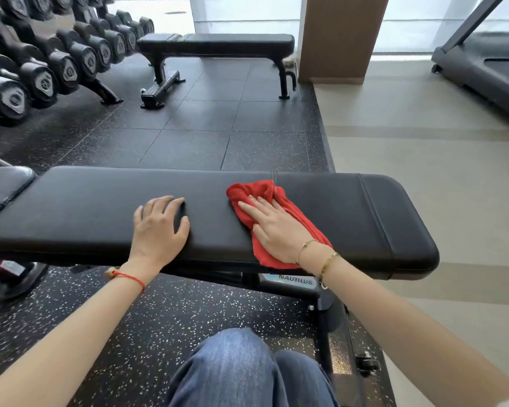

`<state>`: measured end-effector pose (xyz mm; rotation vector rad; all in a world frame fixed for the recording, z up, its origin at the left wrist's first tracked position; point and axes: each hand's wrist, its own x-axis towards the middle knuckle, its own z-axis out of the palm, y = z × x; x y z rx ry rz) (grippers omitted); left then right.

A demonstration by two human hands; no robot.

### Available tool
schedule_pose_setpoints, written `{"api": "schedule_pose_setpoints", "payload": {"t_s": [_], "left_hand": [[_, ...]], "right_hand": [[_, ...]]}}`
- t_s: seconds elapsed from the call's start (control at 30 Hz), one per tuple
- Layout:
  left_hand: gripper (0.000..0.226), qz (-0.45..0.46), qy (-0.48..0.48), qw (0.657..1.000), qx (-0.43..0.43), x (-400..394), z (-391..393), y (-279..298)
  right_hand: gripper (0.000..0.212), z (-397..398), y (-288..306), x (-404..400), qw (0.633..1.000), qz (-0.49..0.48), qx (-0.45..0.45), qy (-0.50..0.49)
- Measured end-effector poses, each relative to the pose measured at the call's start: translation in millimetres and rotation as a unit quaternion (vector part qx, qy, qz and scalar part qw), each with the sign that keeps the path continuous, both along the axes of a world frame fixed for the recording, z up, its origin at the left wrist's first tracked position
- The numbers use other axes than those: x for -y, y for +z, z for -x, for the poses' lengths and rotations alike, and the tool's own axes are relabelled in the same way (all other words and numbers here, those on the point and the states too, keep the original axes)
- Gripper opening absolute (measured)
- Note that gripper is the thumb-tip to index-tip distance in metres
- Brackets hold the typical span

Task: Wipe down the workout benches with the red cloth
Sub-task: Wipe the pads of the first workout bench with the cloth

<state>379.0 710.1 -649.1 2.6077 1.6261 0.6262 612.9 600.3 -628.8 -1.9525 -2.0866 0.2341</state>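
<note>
Pressing red cloth [279, 218] w/ right hand [276, 227] on near bench [100, 212].

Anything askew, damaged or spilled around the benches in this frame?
Nothing stands out. The right hand presses the red cloth flat on the near black padded bench; the left hand rests beside it.

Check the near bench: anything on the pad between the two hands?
Nothing. In the head view, only bare black pad of the near bench separates the left hand, resting flat, from the right hand pressing the red cloth.
</note>
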Motion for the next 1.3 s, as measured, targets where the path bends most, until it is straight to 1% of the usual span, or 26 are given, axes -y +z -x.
{"api": "schedule_pose_setpoints", "payload": {"t_s": [0.1, 0.2, 0.3, 0.4, 0.5, 0.6, 0.77, 0.83, 0.9, 1.0, 1.1, 1.2, 1.3], "left_hand": [[0.051, 0.005, 0.001, 1.000, 0.027, 2.0, -1.4, -1.8], [0.049, -0.005, 0.006, 0.999, 0.045, 2.1, -1.9, -2.6], [0.047, -0.012, 0.011, 0.998, 0.062, 1.1, -1.8, -4.3], [0.046, -0.015, 0.009, 0.997, 0.068, 0.2, -1.1, -6.5], [0.046, -0.015, 0.007, 0.998, 0.066, -1.0, 0.6, -6.9], [0.047, -0.012, 0.004, 0.998, 0.063, -0.2, 0.3, -7.5], [0.048, -0.013, 0.012, 0.998, 0.061, 1.0, -3.2, -8.0], [0.047, -0.017, 0.014, 0.998, 0.064, 0.7, -4.3, -7.2], [0.046, -0.018, 0.015, 0.997, 0.067, -0.5, -3.9, -7.1], [0.045, -0.019, 0.016, 0.998, 0.062, -2.3, -3.0, -8.5], [0.044, -0.026, 0.013, 0.997, 0.065, -3.6, -2.2, -10.2], [0.044, -0.022, 0.012, 0.997, 0.069, -4.2, -1.5, -11.3], [0.046, -0.018, 0.013, 0.998, 0.061, -4.2, -1.4, -11.1]], "right_hand": [[0.055, 0.4, 4.7, -45.7, 0.998, 0.019, 0.007, -0.056], [0.055, 15.0, 6.7, -79.9, 0.995, 0.018, 0.015, -0.101], [0.056, 41.8, 3.7, -77.8, 0.998, 0.020, 0.015, -0.055], [0.058, 63.8, -2.8, -43.4, 1.000, 0.000, 0.011, 0.018], [0.059, 57.9, -4.6, -11.3, 0.999, -0.016, 0.014, 0.041], [0.058, 30.6, -0.9, -7.6, 1.000, -0.017, 0.012, 0.001], [0.056, 11.2, 6.7, -66.0, 0.995, 0.018, 0.026, -0.096], [0.056, 22.9, 8.3, -86.5, 0.994, 0.024, 0.018, -0.105], [0.056, 43.0, 7.8, -91.9, 0.996, 0.019, 0.019, -0.082], [0.058, 68.5, 2.8, -69.5, 1.000, -0.002, 0.025, -0.018], [0.058, 67.3, -1.6, -30.8, 0.999, -0.029, 0.026, 0.014], [0.059, 42.4, -3.1, -2.0, 0.999, -0.038, 0.031, 0.000], [0.058, 10.7, -0.3, -8.2, 0.997, -0.019, 0.032, -0.060]]}}
